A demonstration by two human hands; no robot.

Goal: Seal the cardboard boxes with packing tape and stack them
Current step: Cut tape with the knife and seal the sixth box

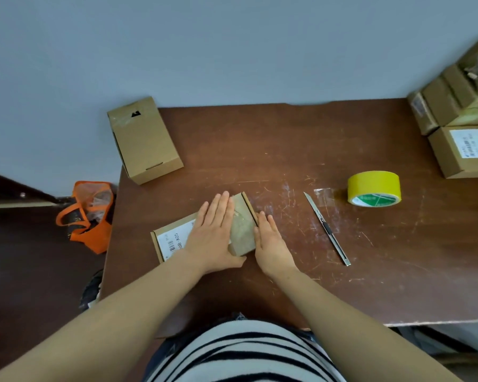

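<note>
My left hand (214,232) lies flat on top of the small box (242,232), fingers straight, so the box cannot slide. My right hand (272,244) is flat too. It pushes on the box's side, just beside my left hand. I think it rubs the shiny tape down so it sticks. The knife (327,228) waits near my right hand, with the yellow tape roll (374,188) past it. The stacked boxes (458,150) sit farther right.

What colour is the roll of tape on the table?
Yellow, with a green and white label on its core; the roll of tape shows in the head view.
</note>
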